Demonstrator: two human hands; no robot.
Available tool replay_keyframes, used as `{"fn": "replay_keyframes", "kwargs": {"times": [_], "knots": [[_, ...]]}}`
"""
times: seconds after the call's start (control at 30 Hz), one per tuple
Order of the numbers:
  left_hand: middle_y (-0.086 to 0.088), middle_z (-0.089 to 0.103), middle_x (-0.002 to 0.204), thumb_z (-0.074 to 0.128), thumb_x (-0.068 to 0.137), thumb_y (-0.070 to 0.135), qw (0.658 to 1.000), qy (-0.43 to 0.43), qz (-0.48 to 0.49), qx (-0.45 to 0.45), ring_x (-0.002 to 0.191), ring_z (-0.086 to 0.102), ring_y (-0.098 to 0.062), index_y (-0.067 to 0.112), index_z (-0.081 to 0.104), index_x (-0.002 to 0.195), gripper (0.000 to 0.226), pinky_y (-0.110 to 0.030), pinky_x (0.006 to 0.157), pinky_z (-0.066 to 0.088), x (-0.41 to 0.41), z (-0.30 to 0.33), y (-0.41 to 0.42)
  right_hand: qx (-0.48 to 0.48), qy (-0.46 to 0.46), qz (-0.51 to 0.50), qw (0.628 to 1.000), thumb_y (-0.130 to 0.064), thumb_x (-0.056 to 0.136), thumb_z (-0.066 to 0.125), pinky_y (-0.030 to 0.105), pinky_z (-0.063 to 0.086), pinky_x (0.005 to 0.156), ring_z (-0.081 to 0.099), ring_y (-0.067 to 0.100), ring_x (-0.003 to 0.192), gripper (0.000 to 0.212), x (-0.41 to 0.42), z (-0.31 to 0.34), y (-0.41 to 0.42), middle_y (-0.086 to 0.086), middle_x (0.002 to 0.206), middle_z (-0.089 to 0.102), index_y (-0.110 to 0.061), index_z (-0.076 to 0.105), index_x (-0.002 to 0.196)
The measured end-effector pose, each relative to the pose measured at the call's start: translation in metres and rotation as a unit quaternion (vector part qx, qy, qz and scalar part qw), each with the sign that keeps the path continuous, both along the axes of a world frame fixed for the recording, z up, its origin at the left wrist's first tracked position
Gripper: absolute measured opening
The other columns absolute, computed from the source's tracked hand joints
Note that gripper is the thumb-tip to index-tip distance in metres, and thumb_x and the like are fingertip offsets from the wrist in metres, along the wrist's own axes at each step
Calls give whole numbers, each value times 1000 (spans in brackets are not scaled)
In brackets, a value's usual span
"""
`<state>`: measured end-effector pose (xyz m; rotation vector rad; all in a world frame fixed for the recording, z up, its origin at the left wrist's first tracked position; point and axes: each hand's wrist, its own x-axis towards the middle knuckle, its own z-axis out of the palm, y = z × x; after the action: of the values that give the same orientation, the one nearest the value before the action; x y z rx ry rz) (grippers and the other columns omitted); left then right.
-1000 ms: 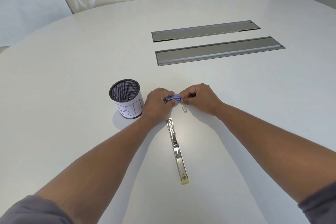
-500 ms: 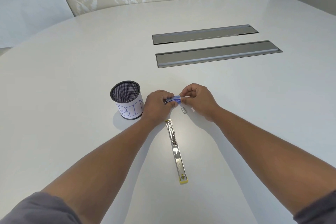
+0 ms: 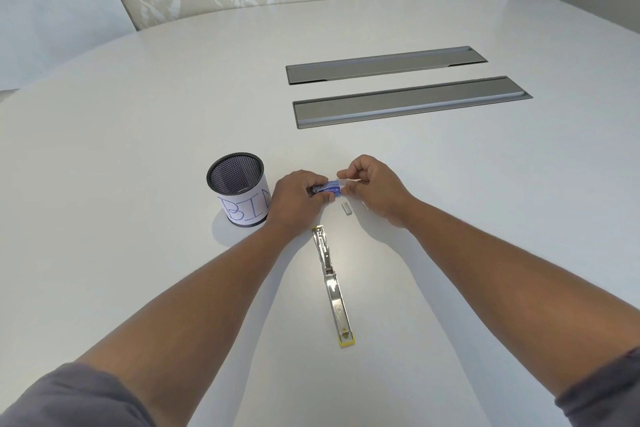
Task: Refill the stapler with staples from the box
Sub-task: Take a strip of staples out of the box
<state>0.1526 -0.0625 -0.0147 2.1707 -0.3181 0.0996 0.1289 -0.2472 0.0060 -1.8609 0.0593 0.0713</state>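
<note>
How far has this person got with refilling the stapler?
Roughly midway, by the look of it. Done: the stapler lies opened out flat on the table, and one staple strip already lies loose beside the hands. In hand: the left hand grips the blue staple box while the right hand works at its open end. Left: loading a strip into the stapler and closing it.

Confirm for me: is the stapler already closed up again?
No, the stapler lies swung open flat on the table, while the left hand holds the staple box.
</note>
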Motion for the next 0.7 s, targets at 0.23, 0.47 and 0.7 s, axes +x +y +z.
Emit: {"fn": "replay_keyframes", "kwargs": {"times": [0.23,0.47,0.7], "knots": [[6,69,97,85,78,23,1000,9,1,0,90,63,-15,18,78,107,30,-28,83,50,1,-1,0,-18,-15,5,1000,2,92,63,43,54,96,71,28,107,27,1,-5,-1,0,113,73,-22,54,86],[2,66,105,85,78,19,1000,16,-1,-5,101,65,-22,13,76,110,34,-41,97,52,-1,2,-1,-50,-57,-60,995,-8,89,64,45,55,83,68,33,89,17,-11,-16,-1,9,97,74,-24,60,86],[1,60,118,85,79,17,999,2,16,-33,102,60,-14,14,74,113,36,-24,93,47,-12,3,6,-103,-105,-64,987,-21,75,76,21,49,64,52,5,63,19,-43,-26,3,-9,75,62,-23,59,84]]}}
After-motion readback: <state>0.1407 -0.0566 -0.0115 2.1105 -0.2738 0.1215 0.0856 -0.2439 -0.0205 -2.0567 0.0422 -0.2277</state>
